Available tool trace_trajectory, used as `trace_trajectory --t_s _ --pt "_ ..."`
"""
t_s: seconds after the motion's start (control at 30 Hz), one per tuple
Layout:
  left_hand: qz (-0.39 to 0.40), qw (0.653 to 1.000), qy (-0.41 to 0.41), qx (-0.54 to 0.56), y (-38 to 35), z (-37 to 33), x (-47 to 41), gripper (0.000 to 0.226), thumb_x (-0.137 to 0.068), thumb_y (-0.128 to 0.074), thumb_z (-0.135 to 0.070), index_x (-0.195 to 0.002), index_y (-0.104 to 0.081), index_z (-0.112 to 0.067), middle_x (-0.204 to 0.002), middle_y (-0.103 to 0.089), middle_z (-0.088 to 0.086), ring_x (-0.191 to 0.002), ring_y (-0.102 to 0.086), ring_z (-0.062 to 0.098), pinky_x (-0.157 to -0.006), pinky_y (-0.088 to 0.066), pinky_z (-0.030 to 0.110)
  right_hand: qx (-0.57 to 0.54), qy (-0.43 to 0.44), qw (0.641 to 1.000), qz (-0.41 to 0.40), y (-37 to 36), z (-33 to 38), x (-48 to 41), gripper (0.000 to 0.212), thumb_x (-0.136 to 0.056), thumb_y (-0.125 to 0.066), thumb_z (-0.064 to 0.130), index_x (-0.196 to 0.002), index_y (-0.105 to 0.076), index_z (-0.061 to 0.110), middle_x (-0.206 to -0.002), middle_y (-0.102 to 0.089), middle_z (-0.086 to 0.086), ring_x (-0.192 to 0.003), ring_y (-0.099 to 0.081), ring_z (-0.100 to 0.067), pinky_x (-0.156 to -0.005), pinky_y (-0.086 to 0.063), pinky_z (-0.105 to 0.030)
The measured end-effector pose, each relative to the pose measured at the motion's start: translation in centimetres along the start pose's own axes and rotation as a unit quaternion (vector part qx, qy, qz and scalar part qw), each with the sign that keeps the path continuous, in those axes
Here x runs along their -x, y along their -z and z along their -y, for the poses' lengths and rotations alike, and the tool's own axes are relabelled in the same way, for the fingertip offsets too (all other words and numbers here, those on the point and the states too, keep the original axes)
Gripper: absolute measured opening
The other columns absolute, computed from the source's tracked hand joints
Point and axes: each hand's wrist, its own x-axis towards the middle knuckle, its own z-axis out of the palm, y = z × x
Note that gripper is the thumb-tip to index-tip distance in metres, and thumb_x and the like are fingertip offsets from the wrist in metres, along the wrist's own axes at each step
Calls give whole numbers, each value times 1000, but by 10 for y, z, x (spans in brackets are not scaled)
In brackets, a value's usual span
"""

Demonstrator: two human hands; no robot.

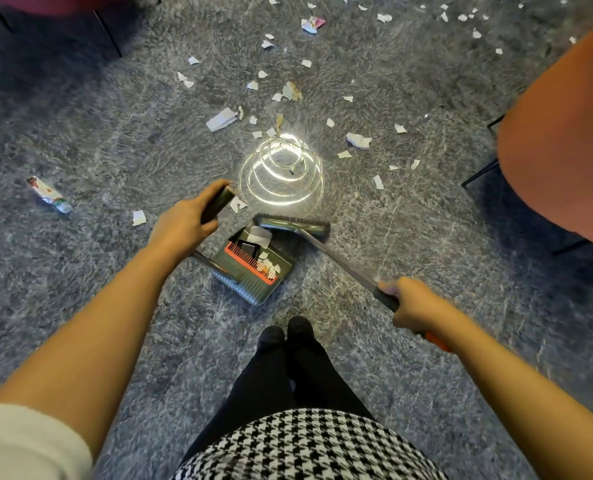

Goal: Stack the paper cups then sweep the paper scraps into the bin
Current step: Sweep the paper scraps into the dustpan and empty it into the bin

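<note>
My left hand (184, 225) grips the dark upright handle (219, 204) of a grey-green dustpan (253, 268) that lies on the floor in front of my feet. A red comb strip crosses the pan, and several white paper scraps (269, 263) lie inside it. My right hand (411, 301) grips the broom handle (340, 261). The broom head (293, 226) rests on the floor at the pan's far edge. Several torn white paper scraps (220, 119) are scattered over the grey marbled floor beyond. No paper cups show.
An orange chair (562, 140) with thin black legs stands at the right. Dark chair legs (108, 32) stand at the top left. A crumpled wrapper (49, 195) lies on the floor at the left. A bright lamp reflection (281, 171) glares ahead. My feet (284, 336) are below the pan.
</note>
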Motion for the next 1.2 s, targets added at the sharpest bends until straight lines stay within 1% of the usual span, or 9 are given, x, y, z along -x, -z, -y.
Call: trace_trajectory --t_s 0.1,0.23,0.4,0.53,0.6,0.73,0.83,1.0,1.2 --pt "-15 999 41 13 3 12 4 72 -91 -58 -16 -146 -21 -44 -104 -62 24 -74 -56 31 -58 -37 35 8 -9 1000 11 -5 -11 4 44 -80 -57 0 -124 -56 6 -81 -52 -8 -55 -43 -12 -45 -31 -20" --pt "-43 995 70 48 5 24 10 71 -90 -58 -15 -145 -23 -44 -97 -59 21 -66 -51 28 -56 -36 35 15 1 1000 7 -6 -23 9 52 -80 -58 -1 -131 -51 11 -74 -49 -2 -53 -45 -12 -43 -34 -21" --pt "-41 995 60 74 7 32 13 72 -90 -59 -13 -144 -24 -45 -91 -54 10 -63 -52 25 -50 -34 29 -79 4 997 -19 -5 -39 10 67 -77 -61 -4 -137 -47 24 -77 -59 -6 -43 -51 -13 -40 -41 -21" --pt "-28 994 58 87 9 34 14 72 -89 -59 -13 -143 -26 -48 -99 -56 10 -72 -55 24 -53 -38 28 -67 18 997 -28 4 -30 0 69 -76 -63 -3 -137 -47 26 -66 -58 -1 -35 -50 -5 -37 -39 -19" --pt "-21 994 59 88 10 34 13 71 -90 -59 -13 -143 -26 -48 -105 -59 14 -74 -56 26 -57 -42 31 -30 34 998 -35 9 -15 -10 60 -76 -62 -1 -131 -53 23 -65 -55 2 -43 -50 -6 -38 -37 -19" --pt "-7 996 48 69 15 28 8 70 -91 -57 -15 -144 -25 -47 -107 -61 19 -69 -56 27 -59 -50 39 13 47 999 -21 11 14 -33 54 -83 -56 -1 -135 -47 12 -86 -52 -6 -53 -40 -10 -42 -27 -20" --pt "-7 998 45 52 17 24 3 71 -91 -57 -14 -145 -25 -46 -107 -61 22 -71 -55 29 -64 -49 41 46 49 998 -5 6 18 -40 48 -86 -56 4 -133 -47 7 -93 -54 -10 -58 -41 -13 -45 -25 -21" --pt "2 998 52 42 18 25 -4 72 -93 -56 -16 -146 -19 -47 -110 -60 24 -82 -59 35 -65 -45 42 91 39 995 14 0 -3 -31 51 -87 -56 6 -136 -45 11 -69 -43 5 -51 -37 -7 -35 -25 -15" --pt "-3 998 51 44 17 26 -11 72 -92 -57 -15 -146 -21 -46 -110 -60 23 -83 -59 35 -64 -40 36 101 28 994 16 -2 -26 -15 61 -84 -58 2 -141 -41 17 -75 -52 -3 -54 -42 -14 -45 -26 -23"
